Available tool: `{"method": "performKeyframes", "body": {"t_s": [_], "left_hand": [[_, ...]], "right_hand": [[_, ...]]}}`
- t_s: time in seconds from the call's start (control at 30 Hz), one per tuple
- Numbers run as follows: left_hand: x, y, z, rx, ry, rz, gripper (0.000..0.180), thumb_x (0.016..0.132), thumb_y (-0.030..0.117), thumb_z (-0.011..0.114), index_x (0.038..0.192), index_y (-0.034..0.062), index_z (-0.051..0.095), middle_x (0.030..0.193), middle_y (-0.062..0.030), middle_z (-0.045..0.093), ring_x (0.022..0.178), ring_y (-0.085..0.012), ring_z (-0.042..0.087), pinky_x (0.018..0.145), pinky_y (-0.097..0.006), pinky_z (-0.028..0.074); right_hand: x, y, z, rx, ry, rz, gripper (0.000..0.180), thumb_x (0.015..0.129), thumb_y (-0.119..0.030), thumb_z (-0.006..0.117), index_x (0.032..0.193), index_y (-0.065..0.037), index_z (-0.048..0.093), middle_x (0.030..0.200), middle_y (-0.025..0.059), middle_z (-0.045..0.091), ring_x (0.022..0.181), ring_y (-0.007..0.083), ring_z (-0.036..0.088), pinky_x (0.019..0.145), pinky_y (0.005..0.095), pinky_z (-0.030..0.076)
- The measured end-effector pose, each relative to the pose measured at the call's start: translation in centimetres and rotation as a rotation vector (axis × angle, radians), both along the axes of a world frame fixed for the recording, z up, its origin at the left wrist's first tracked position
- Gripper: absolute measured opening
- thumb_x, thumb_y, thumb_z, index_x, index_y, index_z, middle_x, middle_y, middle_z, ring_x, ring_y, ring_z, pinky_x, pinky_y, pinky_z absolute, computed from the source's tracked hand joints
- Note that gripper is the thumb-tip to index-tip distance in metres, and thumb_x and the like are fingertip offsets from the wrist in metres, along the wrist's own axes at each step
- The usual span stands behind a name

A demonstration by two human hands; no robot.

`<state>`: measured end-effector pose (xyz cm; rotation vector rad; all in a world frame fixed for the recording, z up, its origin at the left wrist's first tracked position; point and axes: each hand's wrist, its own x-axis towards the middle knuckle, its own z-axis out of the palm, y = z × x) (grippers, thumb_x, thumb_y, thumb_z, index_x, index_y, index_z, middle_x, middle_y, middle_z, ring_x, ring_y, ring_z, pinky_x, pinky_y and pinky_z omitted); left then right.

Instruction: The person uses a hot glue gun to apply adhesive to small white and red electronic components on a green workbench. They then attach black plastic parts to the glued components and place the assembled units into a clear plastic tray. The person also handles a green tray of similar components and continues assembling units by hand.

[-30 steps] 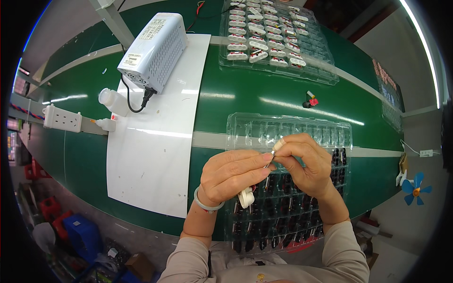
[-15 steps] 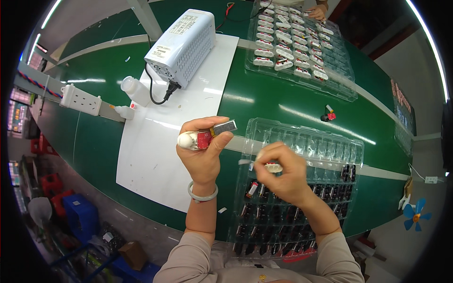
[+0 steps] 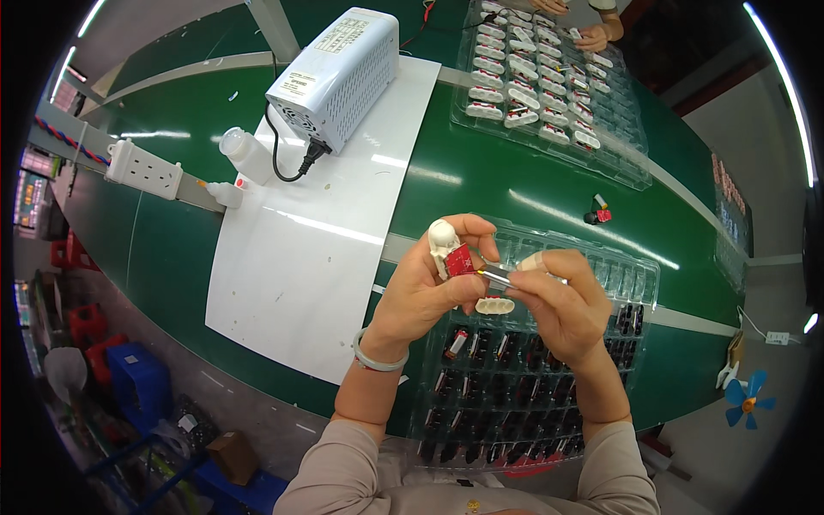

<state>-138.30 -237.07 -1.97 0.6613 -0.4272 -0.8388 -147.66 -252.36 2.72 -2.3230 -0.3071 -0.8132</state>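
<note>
My left hand [image 3: 418, 287] is closed around a white plastic housing [image 3: 442, 235] with a rounded end and a small red circuit board [image 3: 460, 260] on it. Close by on the right, my right hand [image 3: 562, 300] pinches a flat silver battery [image 3: 496, 275], its near end up against the board. A pale wrap covers one right fingertip. Below the hands, a white oval piece with round hollows [image 3: 494, 305] rests over the clear blister tray [image 3: 639, 273]. Several black parts with red and silver bits fill the tray's nearer rows.
A white power unit [image 3: 339, 77] with a black plug stands on a white sheet [image 3: 300, 249], beside a white bottle [image 3: 245, 153] and a power strip [image 3: 144, 175]. At the far side, another person's hand [image 3: 594, 37] is over a tray of white housings [image 3: 522, 67]. A loose red part [image 3: 603, 216] lies right.
My left hand has moved right with the housing, toward my right hand. My right hand has shifted slightly right and now grips the battery; the small pale strip at its fingers no longer shows.
</note>
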Motion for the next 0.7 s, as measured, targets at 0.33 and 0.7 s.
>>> {"method": "performKeyframes", "body": {"t_s": [0.33, 0.7], "left_hand": [[-0.5, -0.9, 1.3, 0.364, 0.004, -0.074, 0.048, 0.097, 0.022, 0.042, 0.139, 0.0010, 0.030, 0.114, -0.0146, 0.055, 0.097, -0.0177, 0.059, 0.068, -0.026, 0.055], [-2.0, -1.0, 1.1, 0.376, -0.292, -0.096, 0.046, 0.094, 0.009, 0.045, 0.138, 0.0022, 0.035, 0.127, -0.0124, 0.048, 0.102, -0.0145, 0.055, 0.085, -0.028, 0.048]], "right_hand": [[-1.9, -0.3, 1.1, 0.184, 0.292, -0.032, 0.021, 0.075, 0.001, 0.070, 0.096, -0.002, 0.065, 0.084, 0.0099, 0.066, 0.075, 0.0183, 0.063, 0.065, 0.0278, 0.051], [-2.5, -2.2, 0.4, 0.993, 0.571, -0.152, 0.015, 0.082, 0.001, 0.065, 0.096, 0.005, 0.064, 0.086, 0.0102, 0.067, 0.076, 0.0131, 0.064, 0.069, 0.0242, 0.051]]}}
